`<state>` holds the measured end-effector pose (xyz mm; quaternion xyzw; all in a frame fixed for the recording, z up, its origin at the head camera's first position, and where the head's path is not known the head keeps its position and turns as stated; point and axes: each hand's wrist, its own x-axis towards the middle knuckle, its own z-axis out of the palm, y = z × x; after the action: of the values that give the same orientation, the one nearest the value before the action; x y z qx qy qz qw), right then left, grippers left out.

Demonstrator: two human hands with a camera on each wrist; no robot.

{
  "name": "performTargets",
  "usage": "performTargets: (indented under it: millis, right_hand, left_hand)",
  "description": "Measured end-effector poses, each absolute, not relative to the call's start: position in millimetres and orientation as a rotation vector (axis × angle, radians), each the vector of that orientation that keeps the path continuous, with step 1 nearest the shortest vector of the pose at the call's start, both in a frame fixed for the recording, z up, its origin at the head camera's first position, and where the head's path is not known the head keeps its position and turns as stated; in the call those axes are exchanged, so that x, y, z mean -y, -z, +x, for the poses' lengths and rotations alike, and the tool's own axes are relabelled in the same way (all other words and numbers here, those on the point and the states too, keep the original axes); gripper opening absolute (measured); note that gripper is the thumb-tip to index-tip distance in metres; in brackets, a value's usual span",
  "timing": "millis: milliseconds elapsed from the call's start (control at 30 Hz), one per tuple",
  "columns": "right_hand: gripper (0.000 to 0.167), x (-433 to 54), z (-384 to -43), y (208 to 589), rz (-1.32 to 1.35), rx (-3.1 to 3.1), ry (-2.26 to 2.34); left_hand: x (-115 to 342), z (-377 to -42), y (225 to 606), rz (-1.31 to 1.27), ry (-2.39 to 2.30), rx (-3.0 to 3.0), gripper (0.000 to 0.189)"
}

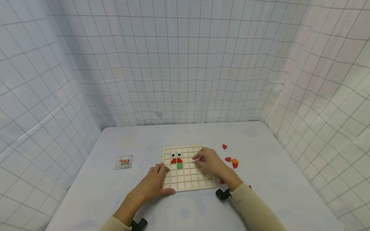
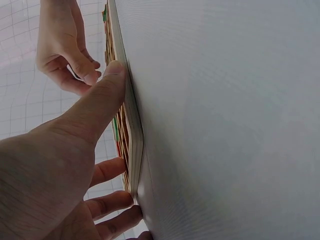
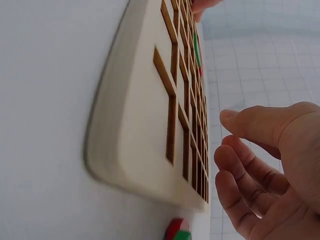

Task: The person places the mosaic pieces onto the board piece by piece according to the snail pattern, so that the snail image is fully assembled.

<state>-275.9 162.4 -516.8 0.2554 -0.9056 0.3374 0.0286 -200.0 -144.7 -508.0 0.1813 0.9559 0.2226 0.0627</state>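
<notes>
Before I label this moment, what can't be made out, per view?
- Head: some squares of the board, covered by the right hand.
- Head: full outline of a red piece, partly behind the right sleeve.
- Head: fine details on the picture card, too small.
- Right wrist: whole shape of the red-and-green item, cut off by the bottom edge.

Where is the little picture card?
In the head view, the picture card lies on the left of the table, left of the gridded board and the left hand.
</notes>
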Motion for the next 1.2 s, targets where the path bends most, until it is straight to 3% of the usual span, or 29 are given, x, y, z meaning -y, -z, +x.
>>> performTargets:
  millis: [967,1200]
  right_hand:
    - [0.05,-271,-306,519,0.08,2.936,-0.979]
    - [0.055,-274,-310,519,0.068,2.996,-0.953]
  left_hand:
    - [146,-200,511,0.576,-0.68,-2.856,0.092]
    - [146,-195,507,0.559,-0.683,-2.853,0.088]
